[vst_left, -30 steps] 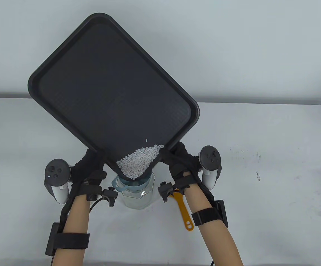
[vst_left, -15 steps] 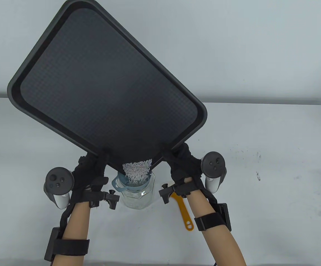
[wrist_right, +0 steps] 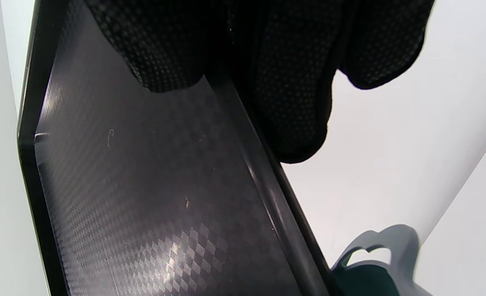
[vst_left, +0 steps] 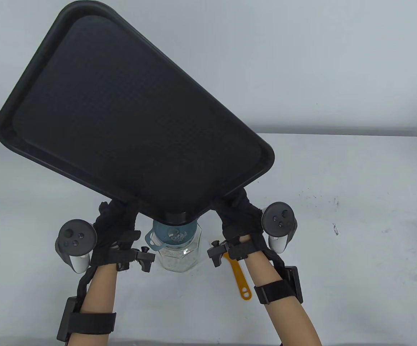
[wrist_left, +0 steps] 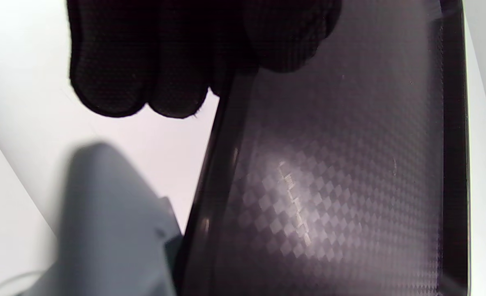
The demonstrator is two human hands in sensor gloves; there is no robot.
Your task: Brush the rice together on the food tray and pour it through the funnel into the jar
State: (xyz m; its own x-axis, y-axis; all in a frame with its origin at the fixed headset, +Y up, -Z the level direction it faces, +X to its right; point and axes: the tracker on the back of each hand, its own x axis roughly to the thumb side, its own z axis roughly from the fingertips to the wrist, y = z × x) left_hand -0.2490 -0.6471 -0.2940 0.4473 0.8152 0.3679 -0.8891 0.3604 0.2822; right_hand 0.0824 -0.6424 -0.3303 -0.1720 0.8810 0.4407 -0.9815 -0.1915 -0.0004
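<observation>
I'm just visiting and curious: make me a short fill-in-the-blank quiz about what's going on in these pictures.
1. Both hands, the left hand and the right hand, grip the black ____.
2. The tray's lowest corner sits over the blue ____.
3. The funnel stands in the mouth of a clear glass ____.
4. The tool lying on the table near the right wrist is coloured ____.

Missing words: tray; funnel; jar; yellow

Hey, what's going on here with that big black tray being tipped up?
A person's left hand and right hand grip the food tray, tilted steeply with its low corner over the blue funnel sitting in the glass jar. No rice shows on the tray; a few grains lie in the funnel. An orange tool lies beside the jar.
</observation>
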